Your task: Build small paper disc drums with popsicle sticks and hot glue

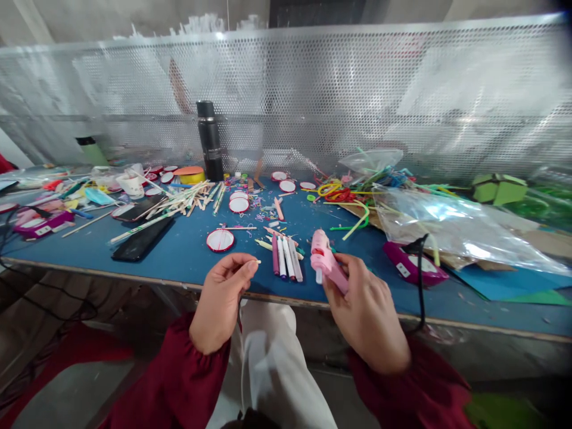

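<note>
My right hand is wrapped round the handle of a pink glue gun, held above the table's front edge. In a pinch, my left hand holds a small pale piece; only its tip shows, and its kind is too small to make out. Between the two hands lie several markers side by side on the blue table. Just beyond my left hand is a round white disc with a red rim, a thin stick close behind it.
A black phone and loose wooden sticks lie left. The black bottle stands against the perforated metal panel. Right are a purple power strip with a black cable, clear plastic bags and coloured pipe cleaners.
</note>
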`<move>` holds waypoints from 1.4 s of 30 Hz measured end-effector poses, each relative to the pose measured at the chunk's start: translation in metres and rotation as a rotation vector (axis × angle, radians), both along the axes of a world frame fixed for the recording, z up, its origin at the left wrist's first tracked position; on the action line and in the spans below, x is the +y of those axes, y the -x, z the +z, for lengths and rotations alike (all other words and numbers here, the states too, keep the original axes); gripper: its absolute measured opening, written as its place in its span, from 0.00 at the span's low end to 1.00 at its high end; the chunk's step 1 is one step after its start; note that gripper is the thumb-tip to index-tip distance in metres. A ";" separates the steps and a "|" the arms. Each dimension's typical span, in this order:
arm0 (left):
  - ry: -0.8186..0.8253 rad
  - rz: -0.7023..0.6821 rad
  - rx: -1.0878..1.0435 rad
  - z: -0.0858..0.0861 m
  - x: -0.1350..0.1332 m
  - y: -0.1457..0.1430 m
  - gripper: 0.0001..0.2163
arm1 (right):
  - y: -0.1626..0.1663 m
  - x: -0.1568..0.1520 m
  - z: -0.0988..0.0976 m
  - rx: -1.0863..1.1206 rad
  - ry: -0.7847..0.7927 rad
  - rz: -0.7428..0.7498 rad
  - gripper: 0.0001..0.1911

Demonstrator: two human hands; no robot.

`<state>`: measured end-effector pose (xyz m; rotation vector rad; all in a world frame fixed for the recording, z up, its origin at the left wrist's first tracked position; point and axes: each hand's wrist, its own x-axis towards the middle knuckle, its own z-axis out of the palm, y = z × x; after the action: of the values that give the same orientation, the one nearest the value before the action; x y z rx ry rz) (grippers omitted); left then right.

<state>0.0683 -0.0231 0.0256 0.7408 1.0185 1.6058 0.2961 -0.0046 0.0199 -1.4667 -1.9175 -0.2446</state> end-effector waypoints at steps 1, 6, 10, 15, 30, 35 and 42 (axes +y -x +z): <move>0.001 -0.007 -0.035 0.001 -0.001 -0.001 0.12 | -0.002 0.007 -0.002 -0.054 0.014 -0.064 0.15; -0.005 -0.077 -0.160 0.008 -0.005 -0.008 0.11 | -0.009 0.023 -0.005 -0.180 0.123 -0.179 0.15; 0.012 -0.163 -0.243 0.011 -0.009 -0.015 0.11 | -0.009 0.022 0.001 -0.247 0.121 -0.206 0.15; 0.066 -0.254 -0.397 0.012 -0.015 -0.024 0.11 | -0.003 0.007 0.016 -0.092 -0.041 -0.112 0.15; 0.344 -0.588 -0.891 0.007 -0.051 -0.063 0.11 | 0.031 -0.048 0.012 0.871 0.169 0.617 0.05; 0.336 -0.666 -0.835 0.010 -0.052 -0.076 0.10 | 0.018 -0.055 0.017 0.894 0.195 0.626 0.02; 0.333 -0.539 -0.421 -0.001 -0.046 -0.093 0.14 | -0.024 -0.016 0.016 0.389 0.001 0.198 0.05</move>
<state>0.1618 -0.0688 0.0250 0.3786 0.6754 1.0288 0.3199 -0.0205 0.0358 -1.2093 -1.7238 0.1253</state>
